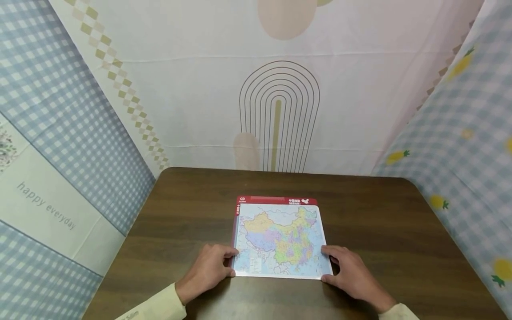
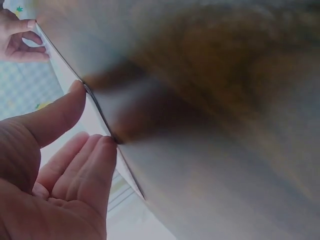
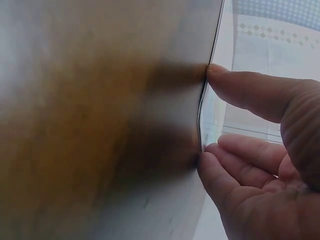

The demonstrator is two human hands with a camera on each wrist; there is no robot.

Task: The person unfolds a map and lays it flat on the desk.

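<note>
A map of China [image 1: 280, 240] with a red top border lies flat on the brown table, its front edge toward me. At its left edge is my left hand [image 1: 212, 266], with thumb and fingertips touching the side near the front corner. My right hand [image 1: 350, 273] touches the opposite edge in the same way. The left wrist view has the left hand [image 2: 65, 150] with its fingers fairly straight against the thin edge. In the right wrist view the right hand [image 3: 260, 145] also meets the edge with its fingertips. The map's underside is hidden.
The brown wooden table [image 1: 180, 209] has rounded far corners. Behind it hangs a white cloth [image 1: 192, 102] with an arch pattern. Blue checked cloths hang along the left side [image 1: 80, 89] and the right side [image 1: 472, 178].
</note>
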